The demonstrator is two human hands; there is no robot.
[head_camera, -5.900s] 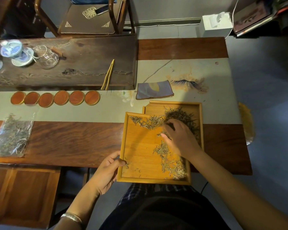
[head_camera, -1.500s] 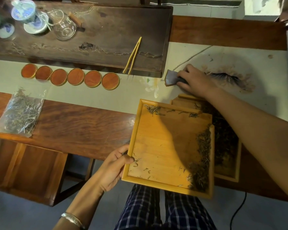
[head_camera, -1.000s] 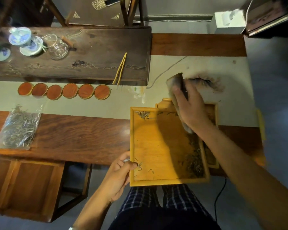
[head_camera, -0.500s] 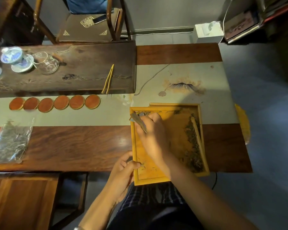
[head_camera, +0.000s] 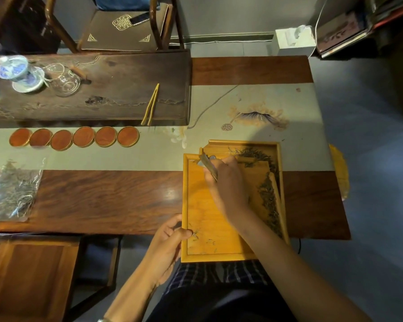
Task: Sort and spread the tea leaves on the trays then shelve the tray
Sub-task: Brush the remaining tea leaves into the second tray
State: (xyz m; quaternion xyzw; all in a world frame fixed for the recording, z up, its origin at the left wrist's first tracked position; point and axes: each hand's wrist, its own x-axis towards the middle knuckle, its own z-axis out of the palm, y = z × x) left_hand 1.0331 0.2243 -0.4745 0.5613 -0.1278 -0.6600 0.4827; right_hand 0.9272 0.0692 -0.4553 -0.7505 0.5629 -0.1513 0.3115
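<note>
A yellow wooden tray [head_camera: 196, 205] lies tilted over a second tray [head_camera: 242, 143] at the table's near right. My left hand [head_camera: 168, 240] grips the upper tray's near left rim, thumb on the inside. My right hand [head_camera: 228, 184] holds a folded grey-blue cloth [head_camera: 207, 162] against the upper tray's far left corner. Dark tea leaves [head_camera: 269, 201] are heaped along that tray's right side, and more leaves [head_camera: 251, 153] show in the lower tray beyond. A few loose bits [head_camera: 196, 234] lie by my left thumb.
A clear bag of tea leaves [head_camera: 12, 194] lies at the table's left. Several round orange coasters [head_camera: 84, 137] line the pale runner [head_camera: 254, 101]. Behind them, a dark tea board [head_camera: 102, 73] carries tongs [head_camera: 151, 105], a glass pitcher [head_camera: 64, 81] and porcelain cups [head_camera: 14, 70].
My right hand left the leaves, picked up the cloth from the runner and brought it onto the upper tray's far left corner. The leaves slid to the tray's right side.
</note>
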